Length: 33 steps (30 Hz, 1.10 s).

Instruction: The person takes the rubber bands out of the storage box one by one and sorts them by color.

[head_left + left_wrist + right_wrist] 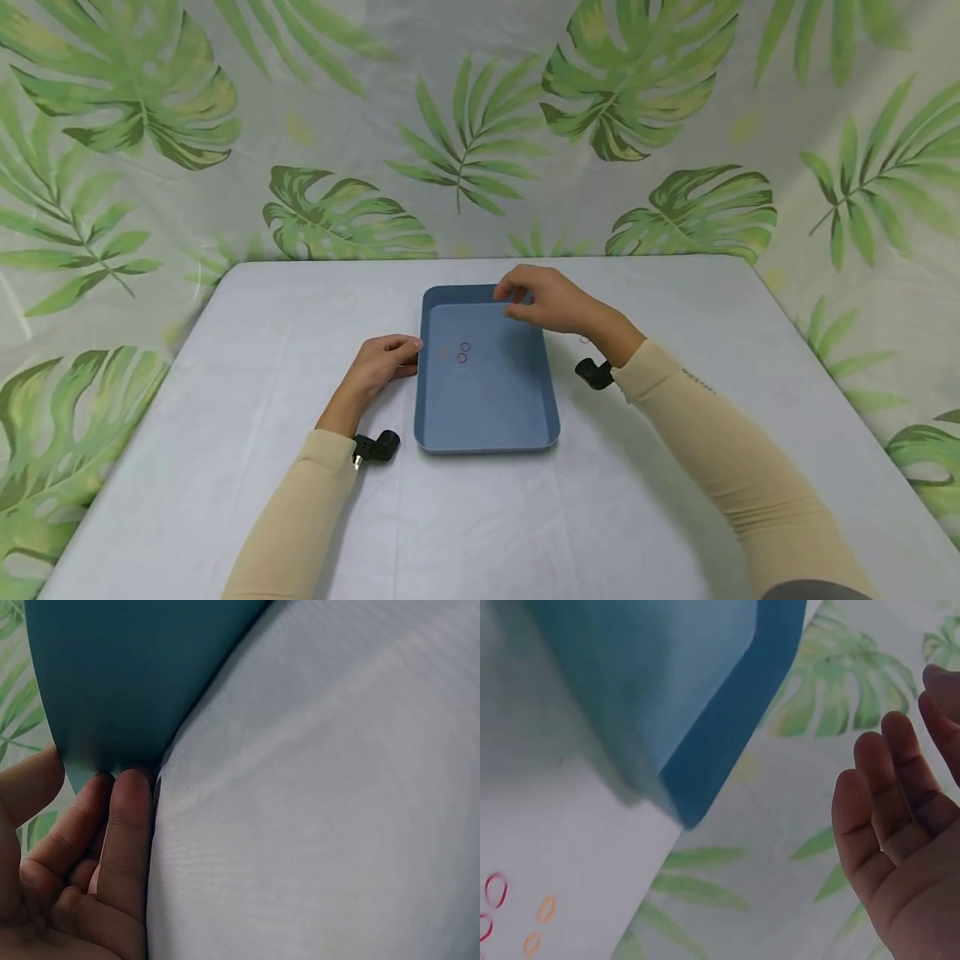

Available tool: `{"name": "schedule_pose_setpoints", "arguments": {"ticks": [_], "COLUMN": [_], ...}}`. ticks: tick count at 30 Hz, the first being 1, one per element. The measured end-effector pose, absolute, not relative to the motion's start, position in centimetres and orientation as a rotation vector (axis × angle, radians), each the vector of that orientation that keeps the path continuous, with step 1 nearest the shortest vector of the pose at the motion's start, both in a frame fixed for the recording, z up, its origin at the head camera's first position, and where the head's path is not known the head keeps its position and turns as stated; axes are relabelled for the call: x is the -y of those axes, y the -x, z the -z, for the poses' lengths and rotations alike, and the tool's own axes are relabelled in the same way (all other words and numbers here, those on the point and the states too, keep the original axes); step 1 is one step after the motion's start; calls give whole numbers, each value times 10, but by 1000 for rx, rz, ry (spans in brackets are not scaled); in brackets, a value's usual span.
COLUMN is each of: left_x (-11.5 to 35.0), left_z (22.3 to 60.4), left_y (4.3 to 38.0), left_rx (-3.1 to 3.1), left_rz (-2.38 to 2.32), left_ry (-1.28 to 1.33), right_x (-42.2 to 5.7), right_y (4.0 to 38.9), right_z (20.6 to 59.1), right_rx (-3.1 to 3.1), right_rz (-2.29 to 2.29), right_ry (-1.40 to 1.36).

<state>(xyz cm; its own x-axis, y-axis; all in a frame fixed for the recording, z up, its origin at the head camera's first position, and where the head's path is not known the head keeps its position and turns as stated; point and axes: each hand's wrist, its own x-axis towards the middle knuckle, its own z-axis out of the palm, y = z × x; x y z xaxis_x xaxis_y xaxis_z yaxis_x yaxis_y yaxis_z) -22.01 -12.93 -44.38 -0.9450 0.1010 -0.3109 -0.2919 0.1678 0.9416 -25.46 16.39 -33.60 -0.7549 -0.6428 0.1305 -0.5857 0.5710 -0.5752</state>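
Note:
A shallow blue tray (487,400) lies lengthwise on the white cloth. My left hand (378,362) is at its left side, fingers pressing flat on the outer wall and thumb at the rim (51,712). Over the tray's far right part hovers my right hand (551,300), thumb and fingertips bent loosely and apart. Nothing shows between them; the right wrist view cuts off part of the thumb and index finger. Inside the tray lie two small red rings (461,347), like tiny rubber bands, with faint orange rings (443,353) left of them.
Beyond the tray's right side, more red rings (505,891) and orange rings (540,911) lie on the cloth, partly under my right wrist in the head view. Black wrist cameras (386,445) are strapped to both arms. A leaf-printed curtain (480,167) stands behind the table.

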Motion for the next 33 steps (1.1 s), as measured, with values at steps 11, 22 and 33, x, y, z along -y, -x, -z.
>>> {"name": "schedule_pose_setpoints", "arguments": {"ticks": [11,22,33], "left_x": [127,131,131], "left_z": [444,446,445], "left_y": [219,217,217], "left_rx": [-2153,-2155,-2165], "left_rz": [-1841,-1833,-1815], "left_ry": [179,163,171], "right_x": [-138,-110,-93], "right_y": [251,258,261], "right_z": [346,372,393], "right_rx": [-2695,-2721,-2750], "right_rz": [863,675,527], "right_ry": [1109,970,804]}}
